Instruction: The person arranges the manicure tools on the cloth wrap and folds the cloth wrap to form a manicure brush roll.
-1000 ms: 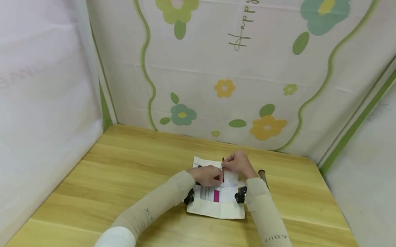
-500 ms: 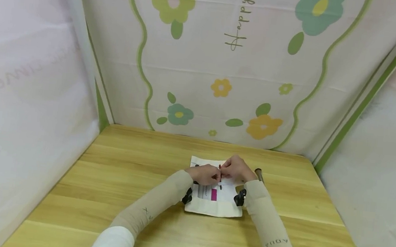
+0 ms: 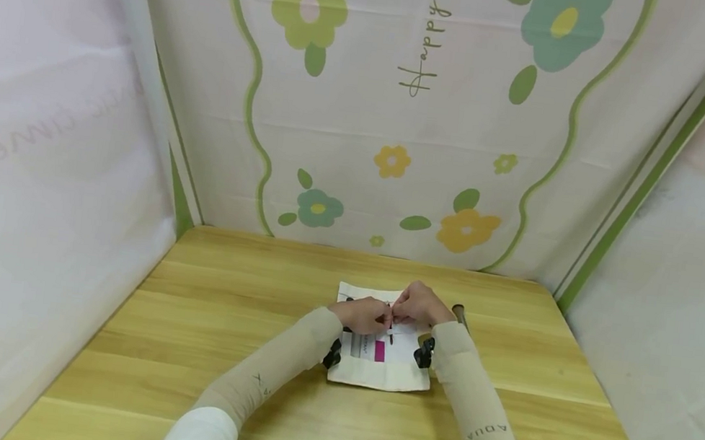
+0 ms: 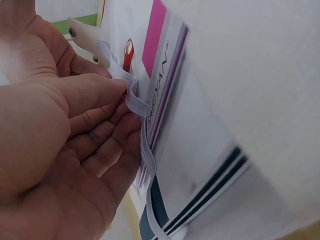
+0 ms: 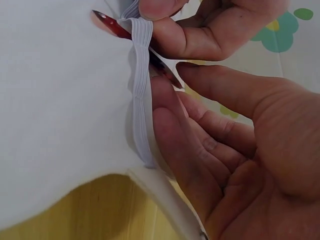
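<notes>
A white cloth case lies unfolded on the wooden table, with a printed panel and a magenta block. A white elastic band runs across it. Under that band passes a slim dark-red tool with a pointed shiny tip; its exact kind is unclear. My left hand pinches the band between thumb and fingers, right beside the tool. My right hand holds the tool's other end between thumb and forefinger, its remaining fingers against the cloth edge. Both hands partly hide the tool in the head view.
Right of the case, partly behind my right wrist, lies a brown stick-like object. Black wrist cameras sit close above the case's sides. Flower-patterned cloth walls enclose the table at the back and both sides.
The red tool has slid toward me, under the band, and less of it shows above my fingers. My right hand has come down closer to my left, which stays at the band.
</notes>
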Action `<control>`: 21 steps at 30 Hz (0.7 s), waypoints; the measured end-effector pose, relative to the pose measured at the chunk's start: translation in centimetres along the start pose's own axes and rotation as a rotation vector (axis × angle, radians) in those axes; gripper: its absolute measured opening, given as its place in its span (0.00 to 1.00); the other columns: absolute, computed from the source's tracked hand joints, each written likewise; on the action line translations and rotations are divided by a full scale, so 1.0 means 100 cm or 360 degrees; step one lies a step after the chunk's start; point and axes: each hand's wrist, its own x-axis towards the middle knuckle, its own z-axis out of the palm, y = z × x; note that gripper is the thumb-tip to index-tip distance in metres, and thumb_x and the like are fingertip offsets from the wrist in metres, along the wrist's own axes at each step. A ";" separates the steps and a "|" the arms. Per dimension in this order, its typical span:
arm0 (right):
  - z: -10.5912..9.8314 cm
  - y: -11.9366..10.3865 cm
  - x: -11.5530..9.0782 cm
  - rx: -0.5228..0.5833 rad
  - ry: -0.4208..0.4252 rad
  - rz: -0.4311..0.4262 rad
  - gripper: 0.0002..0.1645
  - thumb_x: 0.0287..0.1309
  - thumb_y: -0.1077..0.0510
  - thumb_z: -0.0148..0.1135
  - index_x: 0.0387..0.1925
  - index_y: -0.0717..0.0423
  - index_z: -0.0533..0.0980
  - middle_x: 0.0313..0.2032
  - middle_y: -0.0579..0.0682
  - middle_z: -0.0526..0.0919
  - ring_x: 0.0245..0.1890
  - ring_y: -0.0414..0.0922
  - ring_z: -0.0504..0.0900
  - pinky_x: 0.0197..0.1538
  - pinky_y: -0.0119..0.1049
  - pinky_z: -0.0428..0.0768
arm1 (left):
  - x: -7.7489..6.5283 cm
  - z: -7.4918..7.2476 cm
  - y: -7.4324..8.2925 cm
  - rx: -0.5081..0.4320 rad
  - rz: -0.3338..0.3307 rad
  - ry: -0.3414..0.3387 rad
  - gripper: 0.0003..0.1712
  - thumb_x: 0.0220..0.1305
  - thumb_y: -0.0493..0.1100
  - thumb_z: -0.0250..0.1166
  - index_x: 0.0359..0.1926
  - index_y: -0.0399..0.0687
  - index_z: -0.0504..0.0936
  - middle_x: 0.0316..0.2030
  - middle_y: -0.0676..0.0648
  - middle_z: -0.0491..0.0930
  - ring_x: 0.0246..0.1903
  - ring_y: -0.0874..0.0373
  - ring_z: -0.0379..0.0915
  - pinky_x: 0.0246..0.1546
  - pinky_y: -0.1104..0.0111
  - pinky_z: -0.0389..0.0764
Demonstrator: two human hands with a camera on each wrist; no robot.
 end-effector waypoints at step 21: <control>0.007 -0.005 0.019 -0.0090 0.0095 -0.0018 0.10 0.61 0.68 0.66 0.29 0.60 0.90 0.31 0.54 0.92 0.26 0.42 0.84 0.31 0.31 0.81 | 0.004 0.002 -0.007 0.0013 0.0056 0.0010 0.08 0.80 0.41 0.58 0.41 0.51 0.82 0.37 0.56 0.78 0.38 0.65 0.73 0.46 0.74 0.74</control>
